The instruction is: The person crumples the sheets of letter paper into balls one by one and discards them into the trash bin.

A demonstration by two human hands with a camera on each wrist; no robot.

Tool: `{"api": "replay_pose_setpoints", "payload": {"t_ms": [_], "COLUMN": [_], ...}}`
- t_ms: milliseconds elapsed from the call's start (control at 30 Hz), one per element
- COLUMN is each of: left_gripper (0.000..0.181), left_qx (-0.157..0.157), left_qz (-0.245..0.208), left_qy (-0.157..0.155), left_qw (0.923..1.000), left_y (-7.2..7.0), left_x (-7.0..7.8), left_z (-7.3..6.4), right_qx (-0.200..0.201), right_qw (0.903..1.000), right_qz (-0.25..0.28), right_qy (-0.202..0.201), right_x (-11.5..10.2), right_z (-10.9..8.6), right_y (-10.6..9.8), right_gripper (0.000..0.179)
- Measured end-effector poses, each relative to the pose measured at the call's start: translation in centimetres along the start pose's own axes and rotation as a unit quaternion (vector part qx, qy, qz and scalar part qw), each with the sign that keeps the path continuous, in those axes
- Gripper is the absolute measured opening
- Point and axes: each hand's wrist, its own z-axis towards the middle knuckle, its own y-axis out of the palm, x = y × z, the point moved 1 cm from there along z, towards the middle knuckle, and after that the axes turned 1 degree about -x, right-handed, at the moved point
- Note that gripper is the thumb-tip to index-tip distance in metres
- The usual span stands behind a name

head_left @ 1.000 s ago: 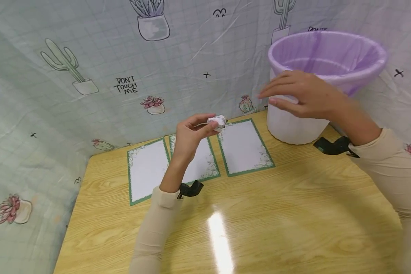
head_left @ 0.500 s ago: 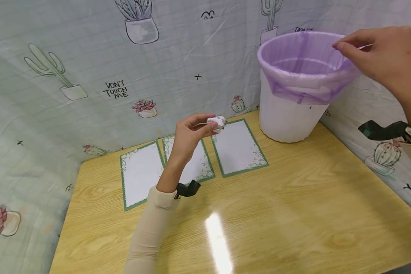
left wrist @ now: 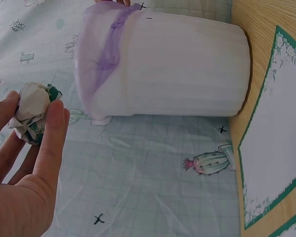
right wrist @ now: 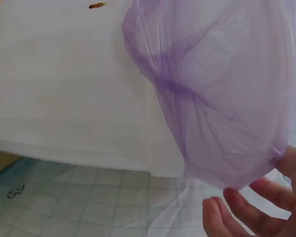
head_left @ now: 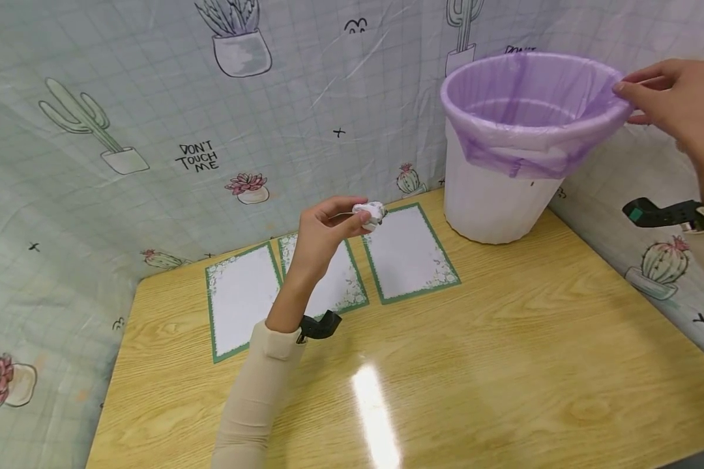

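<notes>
My left hand (head_left: 317, 241) pinches a crumpled paper ball (head_left: 371, 213) between thumb and fingers, held up in front of the sheets. In the left wrist view the ball (left wrist: 34, 111) is white with green patches. At the far right my right hand (head_left: 677, 98) grips the rim of a white trash can (head_left: 493, 205), over its purple trash bag (head_left: 513, 146). The bag lines the can and folds down outside. Seen from the right wrist, the thumb and fingers (right wrist: 251, 212) meet the bag's folded edge, part of the hand cut off by the frame.
Toward the back of the wooden table (head_left: 475, 365) lie three white sheets with green floral borders, the right one (head_left: 407, 254) nearest the can. My left forearm overlaps the middle sheet (head_left: 349, 273). A cactus-print cloth (head_left: 305, 98) hangs behind and beside the table.
My right hand has moved from in front of the can, up and right to the right side of its rim, and now grips there. The left hand keeps the paper ball.
</notes>
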Motion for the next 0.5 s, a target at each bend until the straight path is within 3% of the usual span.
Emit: {"api": "replay_pose_setpoints", "payload": {"t_ms": [167, 367, 500], "left_gripper": [0.028, 0.027, 0.026], "left_qx": [-0.003, -0.014, -0.012], "left_qz": [0.0, 0.006, 0.007], "left_qy": [-0.003, -0.005, -0.005], "left_qw": [1.0, 0.9999, 0.9999], "left_y": [0.0, 0.5, 0.6], "left_x": [-0.1, 0.8, 0.9], "left_z": [0.0, -0.3, -0.3], "right_qx": [-0.001, -0.007, -0.038], "right_qw": [0.9925, 0.9877, 0.9731], "right_qz": [0.122, 0.156, 0.227], "right_qy": [0.003, 0.0, 0.007], "right_x": [0.9, 1.8, 1.9], "right_z": [0.7, 0.8, 1.0], "right_y": [0.8, 1.1, 1.4], "right_gripper": [0.064, 0.061, 0.059]}}
